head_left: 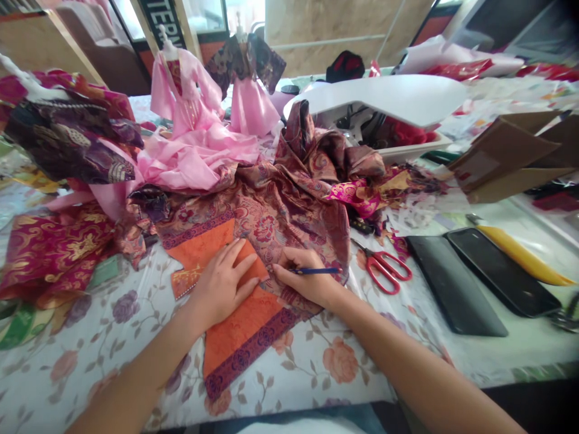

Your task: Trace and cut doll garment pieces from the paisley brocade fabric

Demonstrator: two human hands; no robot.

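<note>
My left hand [225, 278] lies flat with its fingers spread, pressing on an orange cloth piece [244, 316] with purple patterned borders. Between the fingers of my right hand [304, 277] is a blue pencil [316, 271], its back end pointing right. The pencil's tip is hidden by the fingers, close to the orange cloth's right edge. Beneath the orange piece spreads a reddish-brown paisley brocade [271, 211], bunched up toward the back. A smaller orange strip with a beaded edge [183, 283] pokes out left of my left hand. Red-handled scissors [386, 271] rest to the right of my right hand.
On the right lie a dark flat case [456, 286], a black phone [502, 271] and a yellow object [527, 256]. Farther back stand a cardboard box [511, 150], a white lidded bin [380, 99] and small dress forms in pink [183, 90]. Magenta brocade [58, 250] lies left.
</note>
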